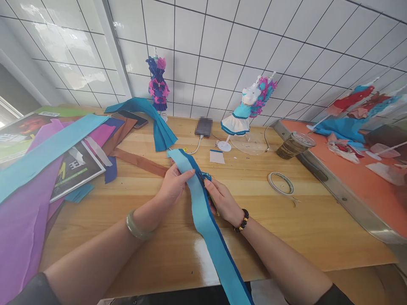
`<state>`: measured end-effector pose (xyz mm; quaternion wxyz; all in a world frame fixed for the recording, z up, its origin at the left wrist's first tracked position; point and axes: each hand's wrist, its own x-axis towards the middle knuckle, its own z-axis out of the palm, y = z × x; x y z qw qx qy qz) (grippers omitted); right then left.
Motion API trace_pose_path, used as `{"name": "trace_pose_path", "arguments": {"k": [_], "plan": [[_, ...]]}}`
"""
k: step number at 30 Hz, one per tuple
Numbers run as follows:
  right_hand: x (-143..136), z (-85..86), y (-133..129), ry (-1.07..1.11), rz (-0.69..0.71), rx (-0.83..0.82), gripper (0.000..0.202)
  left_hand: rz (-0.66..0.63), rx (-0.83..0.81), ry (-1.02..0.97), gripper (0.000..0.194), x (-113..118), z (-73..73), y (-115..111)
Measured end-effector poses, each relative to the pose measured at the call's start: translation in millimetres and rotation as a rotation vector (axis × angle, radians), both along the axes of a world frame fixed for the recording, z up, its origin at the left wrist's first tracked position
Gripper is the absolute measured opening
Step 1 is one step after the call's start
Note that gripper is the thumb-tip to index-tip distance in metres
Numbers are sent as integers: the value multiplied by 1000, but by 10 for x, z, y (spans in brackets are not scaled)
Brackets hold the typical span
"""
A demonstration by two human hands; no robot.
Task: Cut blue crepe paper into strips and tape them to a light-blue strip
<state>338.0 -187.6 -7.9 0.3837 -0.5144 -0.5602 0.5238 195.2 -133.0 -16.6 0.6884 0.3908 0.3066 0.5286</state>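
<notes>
A long light-blue strip with a darker blue edge (203,212) runs from the middle of the table down past its front edge. My left hand (173,184) grips the strip near its far end, thumb on top. At the strip's dark edge, my right hand (222,201) is closed around scissors (212,203), mostly hidden by the fingers. A narrow dark-blue curl (206,176) lies by the blades. Beyond the left hand are a brown strip (141,162) and a pleated teal piece (162,131).
Coloured sheets (34,203) and magazines (76,169) are piled on the left. Small dressed figures (158,89) stand by the tiled wall. A tape roll (281,183) and a lidded cup (294,146) are at the right, beside an orange surface (356,182). A cabled device (203,127) lies at the back.
</notes>
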Motion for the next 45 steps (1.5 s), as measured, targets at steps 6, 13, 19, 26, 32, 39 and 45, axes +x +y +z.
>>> {"name": "trace_pose_path", "arguments": {"k": [6, 13, 19, 26, 32, 39, 45], "plan": [[-8, -9, 17, 6, -29, 21, 34, -35, 56, 68, 23, 53, -21, -44], [-9, -12, 14, 6, -45, 28, 35, -61, 75, 91, 24, 61, -40, -70], [-13, 10, 10, 5, -41, 25, 35, -44, 60, 107, 26, 68, -13, -73], [-18, 2, 9, 16, -46, 26, 34, -46, 74, 139, 25, 73, -1, -80], [-15, 5, 13, 7, -45, 33, 34, -38, 86, 153, 25, 69, -10, -88], [-9, 3, 12, -3, -50, 35, 37, -45, 84, 144, 25, 73, -4, -87], [-12, 3, 12, -7, -56, 24, 37, -51, 79, 134, 25, 72, -6, -86]]}}
